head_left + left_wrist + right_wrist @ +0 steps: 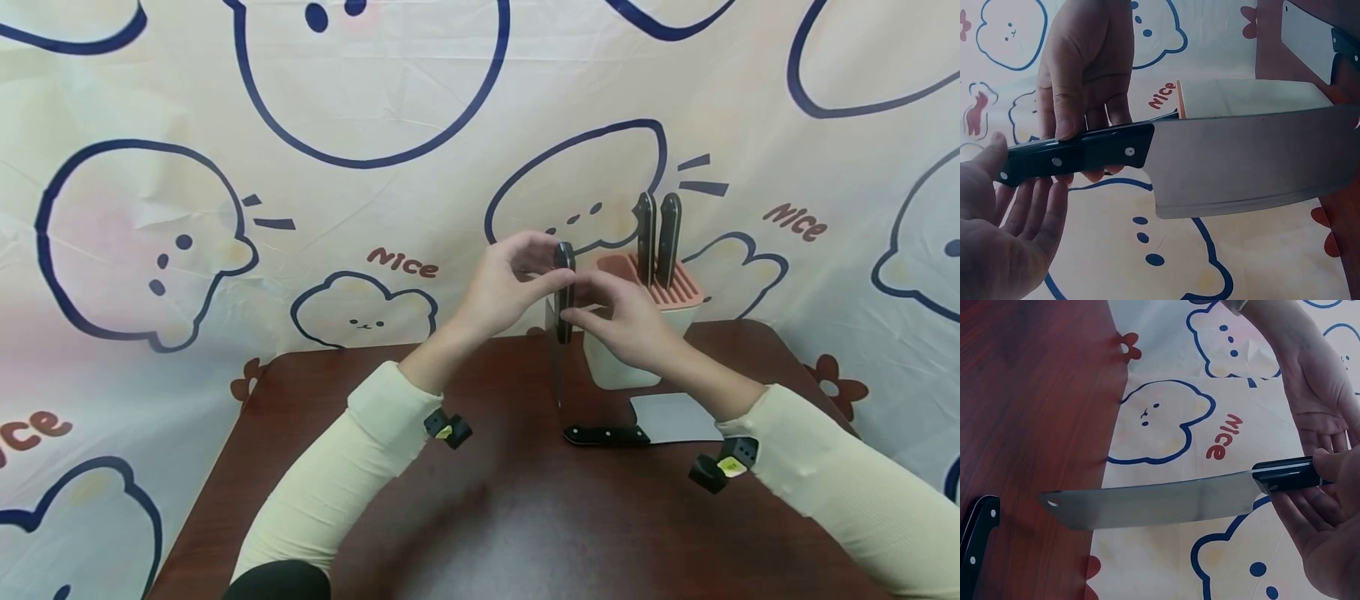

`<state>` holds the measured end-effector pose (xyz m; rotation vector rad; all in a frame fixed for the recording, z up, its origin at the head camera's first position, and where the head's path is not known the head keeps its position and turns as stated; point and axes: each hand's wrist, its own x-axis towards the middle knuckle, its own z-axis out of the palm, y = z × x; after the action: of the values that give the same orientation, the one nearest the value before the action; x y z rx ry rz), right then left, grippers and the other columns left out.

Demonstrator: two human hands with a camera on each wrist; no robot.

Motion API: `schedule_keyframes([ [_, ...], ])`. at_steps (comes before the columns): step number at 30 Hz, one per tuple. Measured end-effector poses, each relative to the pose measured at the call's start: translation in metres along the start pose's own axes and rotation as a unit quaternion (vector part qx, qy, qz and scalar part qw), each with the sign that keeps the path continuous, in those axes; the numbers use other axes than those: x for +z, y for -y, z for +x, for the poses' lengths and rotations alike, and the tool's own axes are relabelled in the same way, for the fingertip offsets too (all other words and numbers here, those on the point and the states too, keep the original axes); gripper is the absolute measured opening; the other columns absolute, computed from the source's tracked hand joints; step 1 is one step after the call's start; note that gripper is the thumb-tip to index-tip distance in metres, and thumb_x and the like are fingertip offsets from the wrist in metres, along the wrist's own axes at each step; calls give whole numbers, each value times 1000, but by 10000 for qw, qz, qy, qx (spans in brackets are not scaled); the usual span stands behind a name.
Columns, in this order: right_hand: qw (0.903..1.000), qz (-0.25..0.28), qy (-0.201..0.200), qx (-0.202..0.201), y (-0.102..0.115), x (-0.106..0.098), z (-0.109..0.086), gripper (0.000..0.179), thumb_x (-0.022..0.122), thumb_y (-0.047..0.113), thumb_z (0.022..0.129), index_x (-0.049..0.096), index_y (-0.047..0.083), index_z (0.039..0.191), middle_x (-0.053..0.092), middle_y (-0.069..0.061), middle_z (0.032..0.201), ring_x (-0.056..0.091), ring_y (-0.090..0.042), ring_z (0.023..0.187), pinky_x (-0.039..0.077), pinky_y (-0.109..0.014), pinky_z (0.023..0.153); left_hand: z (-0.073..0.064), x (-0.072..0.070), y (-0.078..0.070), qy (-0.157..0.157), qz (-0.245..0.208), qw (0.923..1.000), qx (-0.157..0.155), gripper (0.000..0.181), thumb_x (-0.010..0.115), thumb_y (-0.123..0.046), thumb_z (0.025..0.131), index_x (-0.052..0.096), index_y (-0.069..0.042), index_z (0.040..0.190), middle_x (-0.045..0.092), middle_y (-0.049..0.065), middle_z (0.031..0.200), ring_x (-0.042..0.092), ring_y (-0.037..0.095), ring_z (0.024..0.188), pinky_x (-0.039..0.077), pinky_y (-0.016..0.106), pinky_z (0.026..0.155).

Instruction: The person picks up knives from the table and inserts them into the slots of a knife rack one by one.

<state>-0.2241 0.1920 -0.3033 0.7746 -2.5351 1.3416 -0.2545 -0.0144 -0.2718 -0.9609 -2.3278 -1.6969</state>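
Observation:
Blade down, a broad-bladed cleaver (1247, 162) with a black riveted handle hangs in the air above the table. My left hand (513, 279) pinches the butt end of its handle (1085, 153), thumb on one side and fingertips on the other. Closer to the blade, my right hand (622, 317) grips the same handle between thumb and fingers. In the right wrist view the blade (1147, 506) shows a small hole near its far corner. Just right of the cleaver stands a cream knife block (622, 371) with a slotted pink top, partly behind my right hand.
Two black-handled knives (667, 242) stand upright in the block's slots. A second cleaver (675, 419) lies flat on the dark brown table (465, 508), in front of the block, its handle toward the left. Behind the table hangs a printed cloth (420, 208).

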Motion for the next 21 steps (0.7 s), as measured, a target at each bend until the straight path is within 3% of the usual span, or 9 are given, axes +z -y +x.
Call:
schedule_keyframes([
  [8, 9997, 88, 21, 220, 2, -7, -3, 40, 70, 9, 97, 60, 4, 135, 67, -13, 122, 66, -28, 112, 51, -51, 102, -2, -2, 4, 162, -315, 9994, 60, 35, 60, -24, 105, 62, -4, 133, 67, 8, 122, 67, 18, 104, 58, 33, 87],
  [14, 9993, 17, 3, 383, 6, -17, -10, 40, 70, 11, 98, 60, 3, 136, 67, -14, 121, 66, -29, 112, 49, -53, 103, -5, -6, 10, 176, -296, 9994, -11, 34, 57, -22, 105, 61, -3, 133, 66, 13, 123, 67, 20, 105, 58, 33, 87],
  [21, 9987, -199, -53, 463, 9, -30, -18, 41, 69, 15, 99, 59, 2, 136, 67, -15, 124, 66, -31, 115, 49, -54, 103, -16, -7, 26, 177, -108, 9994, -268, 34, 58, -30, 105, 63, -9, 131, 69, 7, 118, 68, 20, 103, 58, 37, 88],
])
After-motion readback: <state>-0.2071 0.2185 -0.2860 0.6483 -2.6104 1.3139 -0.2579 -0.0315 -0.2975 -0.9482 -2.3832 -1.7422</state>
